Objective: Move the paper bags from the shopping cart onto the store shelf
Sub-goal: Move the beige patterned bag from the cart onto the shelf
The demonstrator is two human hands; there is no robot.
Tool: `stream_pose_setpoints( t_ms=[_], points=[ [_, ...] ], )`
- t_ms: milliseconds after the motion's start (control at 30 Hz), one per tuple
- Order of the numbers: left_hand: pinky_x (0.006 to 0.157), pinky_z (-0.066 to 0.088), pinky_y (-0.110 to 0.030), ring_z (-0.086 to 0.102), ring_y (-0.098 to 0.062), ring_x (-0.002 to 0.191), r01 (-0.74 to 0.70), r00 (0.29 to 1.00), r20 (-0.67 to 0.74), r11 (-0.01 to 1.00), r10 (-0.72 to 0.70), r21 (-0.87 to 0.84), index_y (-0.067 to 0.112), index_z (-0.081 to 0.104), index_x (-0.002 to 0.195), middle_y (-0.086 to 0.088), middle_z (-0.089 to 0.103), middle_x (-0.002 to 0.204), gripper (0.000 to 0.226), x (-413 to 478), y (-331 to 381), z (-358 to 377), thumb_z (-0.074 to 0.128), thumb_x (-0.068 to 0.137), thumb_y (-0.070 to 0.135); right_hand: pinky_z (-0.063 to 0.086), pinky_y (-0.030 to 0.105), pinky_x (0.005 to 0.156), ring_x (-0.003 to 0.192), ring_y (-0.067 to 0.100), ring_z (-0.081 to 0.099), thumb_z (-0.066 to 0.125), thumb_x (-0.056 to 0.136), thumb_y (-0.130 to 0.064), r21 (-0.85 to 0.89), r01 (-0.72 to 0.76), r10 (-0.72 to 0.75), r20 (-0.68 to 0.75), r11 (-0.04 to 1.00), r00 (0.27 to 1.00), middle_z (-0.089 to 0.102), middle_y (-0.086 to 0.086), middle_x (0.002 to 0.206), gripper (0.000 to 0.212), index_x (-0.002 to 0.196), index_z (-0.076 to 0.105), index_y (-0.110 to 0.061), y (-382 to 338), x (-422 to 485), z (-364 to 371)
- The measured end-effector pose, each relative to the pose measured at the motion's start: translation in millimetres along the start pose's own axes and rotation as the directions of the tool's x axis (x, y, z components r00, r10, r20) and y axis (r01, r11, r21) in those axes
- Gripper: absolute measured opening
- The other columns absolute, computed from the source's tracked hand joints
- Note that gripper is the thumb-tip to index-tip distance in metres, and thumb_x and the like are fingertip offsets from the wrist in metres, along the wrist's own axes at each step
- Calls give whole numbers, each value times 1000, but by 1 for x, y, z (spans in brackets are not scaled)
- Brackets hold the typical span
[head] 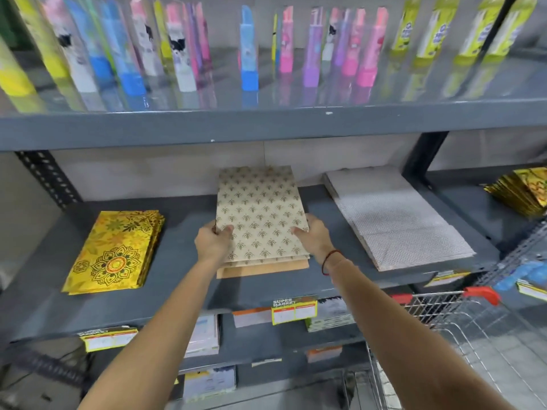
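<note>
So I'm standing at a grey metal store shelf (177, 279), the middle level, with a pale wall behind it and a slotted black upright on the left. On the level above me there's a row of tall, bright packs (248, 48) in pink, blue, purple and lime, standing upright. On my level, off to the left, lies a stack of gold bags (115, 253) with a flower pattern, and well to the right a stack of white dotted bags (396, 220); further right, past the black post, there's another gold pile (524, 190). The paper bags (260, 214) I'm dealing with are the beige ones with little gold leaf prints, lying flat in a small stack in the middle of the shelf, between the gold and white stacks, with a plain brown one poking out at the bottom near edge. My left hand (213, 241) grips the left edge of the stack, thumb on top, and my right hand (313, 235) holds the right edge the same way. Yellow price tags (293, 312) hang off the shelf lip, and the wire shopping cart (444, 315) with red handle ends sits at my lower right.
</note>
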State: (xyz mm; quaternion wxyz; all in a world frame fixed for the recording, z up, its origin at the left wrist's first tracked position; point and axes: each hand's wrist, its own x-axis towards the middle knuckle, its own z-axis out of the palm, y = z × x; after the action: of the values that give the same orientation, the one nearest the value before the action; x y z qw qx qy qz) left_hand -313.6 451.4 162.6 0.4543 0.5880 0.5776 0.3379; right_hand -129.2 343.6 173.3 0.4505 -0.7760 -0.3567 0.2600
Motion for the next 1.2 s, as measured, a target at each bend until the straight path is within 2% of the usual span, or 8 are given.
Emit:
stream_pose_setpoints(
  t_ms=[100,167,333,433,600,767,1067,1200],
  points=[
    [55,39,-21,54,-19,71,-24,1000,-14,998,25,58,2,63,86,-3,57,72,24,6,-8,1,61,89,26,41,45,105,124,34,48,60,90,-13,-64,6,-8,-22,998,1000,60,19,124,34,123,56,-3,8,7,12],
    [65,43,-25,56,-21,77,-71,997,-13,994,72,79,4,65,94,-5,63,80,22,7,-14,2,60,90,25,39,45,105,125,34,45,59,91,-15,-124,28,-34,-46,992,998,60,19,123,35,123,56,-2,13,9,16],
    [63,41,-34,46,-28,64,-176,981,-57,974,186,144,-6,54,71,-14,50,62,32,2,-27,5,60,89,21,39,40,102,120,35,43,59,91,-22,-253,40,-61,-77,967,995,56,20,125,38,125,54,-4,22,8,21],
    [72,46,-44,52,-48,81,-229,967,-70,956,245,184,-9,56,74,-6,41,60,33,-3,-32,7,60,89,20,38,39,103,122,36,43,59,91,-22,-278,41,-68,-88,960,994,54,20,128,41,127,53,-5,26,4,22],
    [79,36,-30,45,-31,104,-211,971,-68,960,227,184,-3,63,93,-26,59,88,28,-5,-41,9,57,92,24,36,35,103,124,34,40,57,93,-24,-294,47,-72,-78,955,994,52,18,129,43,130,50,-5,35,-7,24],
    [74,32,-26,44,-30,106,-209,974,-54,963,221,170,1,60,80,-18,56,76,25,-2,-39,6,54,93,21,36,36,104,126,34,39,56,93,-25,-291,46,-73,-81,956,994,50,19,131,43,131,49,-5,32,-6,25],
    [77,38,-32,47,-32,108,-182,981,-35,966,191,184,0,65,92,-22,62,86,25,2,-36,8,53,94,23,37,36,101,125,32,38,54,94,-26,-305,52,-76,-69,951,995,50,18,130,45,134,46,-5,33,-1,24],
    [93,40,-38,43,-32,115,-141,980,-104,962,169,234,0,59,113,-25,55,113,35,-4,-34,9,54,93,28,38,40,103,126,33,38,55,94,-29,-242,76,-99,-86,967,991,48,20,131,52,137,43,-2,36,-5,21]
  ],
)
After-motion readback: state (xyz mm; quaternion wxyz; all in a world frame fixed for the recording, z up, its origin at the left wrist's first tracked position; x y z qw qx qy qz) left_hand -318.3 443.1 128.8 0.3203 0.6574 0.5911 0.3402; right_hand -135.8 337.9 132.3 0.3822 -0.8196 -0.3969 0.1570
